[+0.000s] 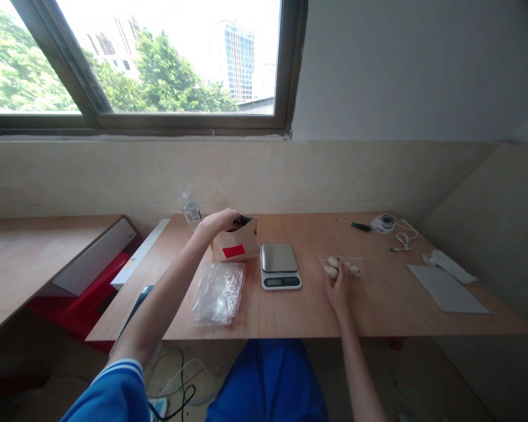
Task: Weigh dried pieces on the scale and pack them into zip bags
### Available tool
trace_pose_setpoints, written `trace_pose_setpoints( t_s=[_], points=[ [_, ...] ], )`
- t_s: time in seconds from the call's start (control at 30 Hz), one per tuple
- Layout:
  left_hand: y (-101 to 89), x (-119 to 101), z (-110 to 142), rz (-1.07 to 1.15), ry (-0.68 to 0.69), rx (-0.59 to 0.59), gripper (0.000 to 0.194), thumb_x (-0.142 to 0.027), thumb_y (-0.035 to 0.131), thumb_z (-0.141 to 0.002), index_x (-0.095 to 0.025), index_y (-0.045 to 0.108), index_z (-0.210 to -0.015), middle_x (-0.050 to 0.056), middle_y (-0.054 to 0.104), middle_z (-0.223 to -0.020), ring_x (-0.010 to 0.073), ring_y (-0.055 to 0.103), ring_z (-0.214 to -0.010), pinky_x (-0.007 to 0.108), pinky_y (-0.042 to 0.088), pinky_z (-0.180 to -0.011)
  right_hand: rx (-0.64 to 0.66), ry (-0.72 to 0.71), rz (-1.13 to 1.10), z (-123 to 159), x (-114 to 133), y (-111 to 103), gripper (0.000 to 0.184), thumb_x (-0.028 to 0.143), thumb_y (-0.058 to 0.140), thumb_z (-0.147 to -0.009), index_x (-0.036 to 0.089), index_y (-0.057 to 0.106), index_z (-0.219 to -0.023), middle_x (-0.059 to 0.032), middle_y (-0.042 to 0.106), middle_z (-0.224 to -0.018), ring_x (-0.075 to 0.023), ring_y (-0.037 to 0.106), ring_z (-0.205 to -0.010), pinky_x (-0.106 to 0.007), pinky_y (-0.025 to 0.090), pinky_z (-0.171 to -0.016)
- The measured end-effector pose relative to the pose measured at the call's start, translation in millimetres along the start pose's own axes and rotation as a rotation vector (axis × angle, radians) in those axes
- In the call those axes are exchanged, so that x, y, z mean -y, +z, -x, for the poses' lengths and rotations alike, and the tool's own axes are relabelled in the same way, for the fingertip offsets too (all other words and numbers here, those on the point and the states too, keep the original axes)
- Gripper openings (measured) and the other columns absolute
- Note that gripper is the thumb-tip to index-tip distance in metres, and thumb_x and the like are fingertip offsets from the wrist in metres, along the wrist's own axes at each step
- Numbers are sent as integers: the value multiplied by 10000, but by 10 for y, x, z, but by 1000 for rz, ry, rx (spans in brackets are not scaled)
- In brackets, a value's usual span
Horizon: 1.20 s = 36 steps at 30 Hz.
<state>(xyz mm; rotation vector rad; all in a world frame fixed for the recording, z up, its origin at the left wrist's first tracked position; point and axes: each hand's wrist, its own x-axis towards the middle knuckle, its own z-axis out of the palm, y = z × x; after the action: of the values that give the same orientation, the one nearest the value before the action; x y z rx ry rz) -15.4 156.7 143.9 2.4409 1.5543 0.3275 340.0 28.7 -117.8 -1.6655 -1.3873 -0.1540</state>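
My left hand (pixel 224 220) is at the top rim of a brown paper bag (pixel 223 244) with a red label. Its fingers are curled at the bag's mouth, their tips partly hidden there. On the right, my right hand (pixel 339 290) is closed on a small clear plastic bag (pixel 358 261) lying on the table. Several pale, rounded pieces (pixel 331 271) show inside that bag, some covered by the fingers. Between the hands stands a white digital scale (pixel 279 265) with a bare steel plate. Flat clear zip bags (pixel 220 296) lie in front of the paper bag.
A water bottle (pixel 192 211) stands at the table's back left. Along the back right are a green-handled screwdriver (pixel 361 227), a white dome camera (pixel 383 223) and its cable (pixel 403 240). White paper (pixel 449 288) lies at the right. A phone-like dark object (pixel 141 298) is under my left forearm.
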Motion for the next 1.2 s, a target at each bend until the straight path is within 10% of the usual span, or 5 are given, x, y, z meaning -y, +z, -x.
trace_pose_setpoints(
  t_s=[0.47,0.83,1.0,1.1,1.2],
  points=[
    [-198,-215,95,-346,129,-1,227,-138,494,-763,-186,697,-850,72,701,-892,186,635,-808,238,446,-713,-5,11,-49,13,-11,13,575,350,441,-850,79,337,-1346,-223,419,-1348,-327,347,-1286,-533,318,-1019],
    [-410,-430,357,-179,142,-103,231,-133,448,-759,-192,670,-783,23,672,-762,158,605,-732,224,447,-674,-5,-4,-37,9,-30,12,562,356,444,-850,83,358,-1333,-219,443,-1330,-319,372,-1273,-531,326,-1018],
    [-416,-728,564,-60,199,-338,216,-206,436,-837,-171,649,-835,49,625,-834,148,584,-732,251,443,-689,11,19,-46,11,-11,5,557,352,427,-860,65,357,-1332,-227,433,-1337,-308,366,-1280,-510,325,-1029],
    [-288,-951,596,146,304,-446,193,-223,461,-845,-180,649,-853,31,614,-849,118,570,-720,230,443,-688,5,12,-48,7,0,1,553,349,435,-854,69,365,-1325,-226,440,-1329,-309,375,-1272,-513,328,-1024],
    [154,-1047,432,396,388,-283,161,-214,508,-818,-186,659,-867,11,634,-820,99,567,-693,207,442,-669,-1,11,-62,0,5,-2,548,346,443,-848,78,370,-1320,-221,446,-1323,-306,381,-1268,-512,337,-1017]
  ],
)
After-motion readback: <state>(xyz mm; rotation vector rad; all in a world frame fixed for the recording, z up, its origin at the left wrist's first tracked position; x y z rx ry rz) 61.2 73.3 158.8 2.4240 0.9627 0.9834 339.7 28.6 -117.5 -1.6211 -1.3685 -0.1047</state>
